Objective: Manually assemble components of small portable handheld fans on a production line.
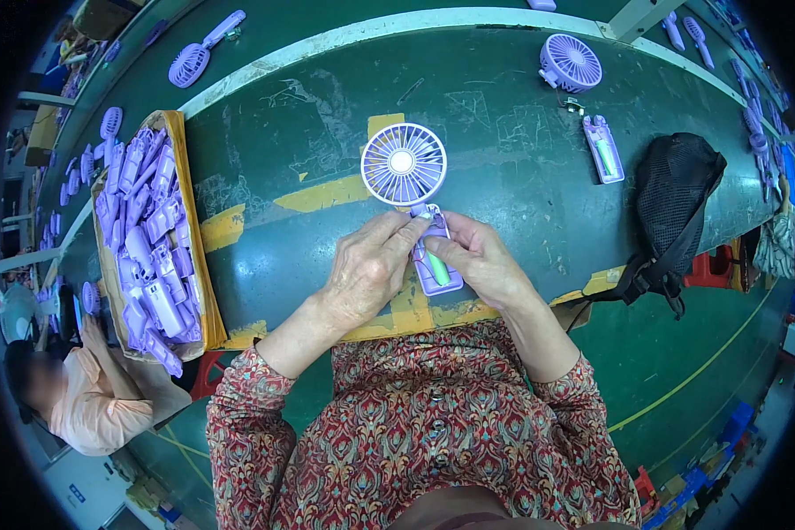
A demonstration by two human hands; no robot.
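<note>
Here, both hands point(362, 269) point(488, 267) grip the purple fan point(404, 162) by its handle point(443, 286), its head point(404, 181) beyond them.

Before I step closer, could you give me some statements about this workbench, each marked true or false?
1. The bare left hand and bare right hand meet at an open purple plastic handle. True.
2. The smooth cylinder inside that handle is red. False: it is green.
3. The black mesh bag lies left of both hands. False: it lies to their right.
4. The open cardboard box holds many purple plastic parts. True.
</note>
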